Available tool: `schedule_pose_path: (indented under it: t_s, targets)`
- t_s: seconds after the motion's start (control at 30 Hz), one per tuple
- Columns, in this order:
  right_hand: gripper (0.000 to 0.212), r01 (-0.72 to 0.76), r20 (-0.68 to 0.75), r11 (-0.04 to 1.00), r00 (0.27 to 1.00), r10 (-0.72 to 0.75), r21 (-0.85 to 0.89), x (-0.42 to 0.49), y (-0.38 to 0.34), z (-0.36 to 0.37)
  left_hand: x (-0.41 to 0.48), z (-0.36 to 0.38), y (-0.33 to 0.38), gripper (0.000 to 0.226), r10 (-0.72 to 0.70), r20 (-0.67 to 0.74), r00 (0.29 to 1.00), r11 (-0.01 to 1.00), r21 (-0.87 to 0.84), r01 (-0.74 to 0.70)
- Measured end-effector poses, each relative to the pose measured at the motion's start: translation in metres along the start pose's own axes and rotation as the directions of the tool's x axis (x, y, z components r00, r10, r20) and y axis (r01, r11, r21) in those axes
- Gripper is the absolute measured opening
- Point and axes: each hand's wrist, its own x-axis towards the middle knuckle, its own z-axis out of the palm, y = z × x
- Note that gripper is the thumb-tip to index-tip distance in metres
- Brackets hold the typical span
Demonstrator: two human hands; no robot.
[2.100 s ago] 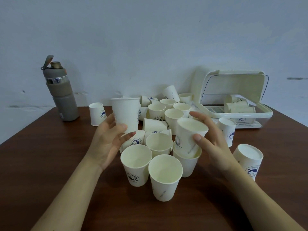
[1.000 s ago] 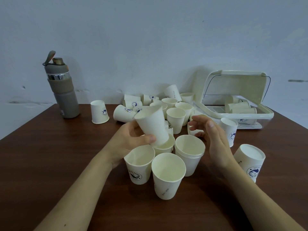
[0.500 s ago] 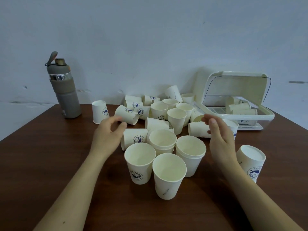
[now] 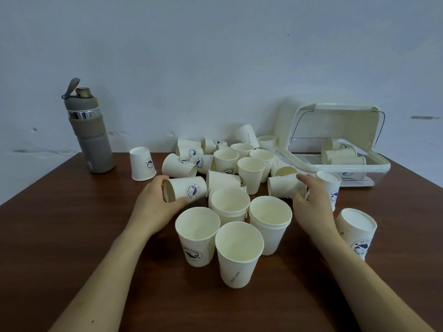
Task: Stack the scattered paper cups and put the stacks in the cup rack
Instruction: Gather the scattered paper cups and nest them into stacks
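Both hands are closed on cups. My left hand (image 4: pixel 155 202) grips a logo cup (image 4: pixel 185 189) lying on its side, wider end toward my palm. My right hand (image 4: pixel 311 202) has its fingers curled over a plain cup (image 4: pixel 282 185), also on its side, with the thumb against the near wall. Between my wrists on the table (image 4: pixel 60 224) stand a front cup (image 4: pixel 238 250) and a whale-print cup (image 4: pixel 197 236) just left of it. Behind them are a left stack (image 4: pixel 229 204) and a right stack (image 4: pixel 269 221), each showing nested rims. Farther back lies the loose pile (image 4: pixel 239 156), some cups upright, some tipped over. Upside down to my right are a near cup (image 4: pixel 357 233) and a far cup (image 4: pixel 329 185); a lone cup (image 4: pixel 142 164) sits inverted at the left. At the far right is the cup rack (image 4: pixel 374 165), lid raised, with stacked cups (image 4: pixel 340 155) lying sideways inside. A grey bottle (image 4: pixel 90 130) stands far left.
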Motion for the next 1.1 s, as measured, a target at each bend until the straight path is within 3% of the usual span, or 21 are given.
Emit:
schedule_pose_path:
  t_s: [0.23,0.37,0.47,0.57,0.63,0.9,1.1]
  targets:
    - [0.038,-0.088,0.031,0.996,0.996,0.088,-0.011,0.001,0.000,0.001,-0.001,-0.003,0.008,0.059,0.007,-0.165,0.986,0.973,-0.228,-0.045]
    - [0.031,-0.104,0.060,0.994,0.993,0.105,-0.017,-0.001,-0.002,0.002,-0.002,-0.007,0.011,0.052,-0.022,-0.218,0.976,0.888,-0.453,-0.081]
    - [0.031,-0.083,0.038,0.997,0.996,0.083,0.000,-0.003,-0.006,0.001,-0.005,-0.014,0.017,0.056,-0.030,-0.202,0.979,0.762,-0.638,-0.108]
    - [0.033,-0.068,0.000,0.996,0.998,0.069,0.051,-0.005,-0.009,-0.001,-0.008,-0.018,0.022,0.040,0.031,-0.049,0.998,0.533,-0.844,-0.058]
    - [0.034,-0.057,-0.016,0.996,0.998,0.058,0.075,-0.006,-0.011,-0.002,-0.012,-0.021,0.024,0.055,0.114,0.051,0.992,0.465,-0.885,-0.008]
    - [0.037,0.004,-0.108,0.986,0.994,0.014,0.165,-0.009,-0.013,-0.003,-0.021,-0.025,0.028,0.089,0.362,0.144,0.921,0.557,-0.826,-0.089]
    - [0.046,0.044,-0.160,0.973,0.987,-0.008,0.226,-0.013,-0.021,-0.007,-0.023,-0.025,0.027,0.086,0.431,0.188,0.883,0.598,-0.792,-0.123]
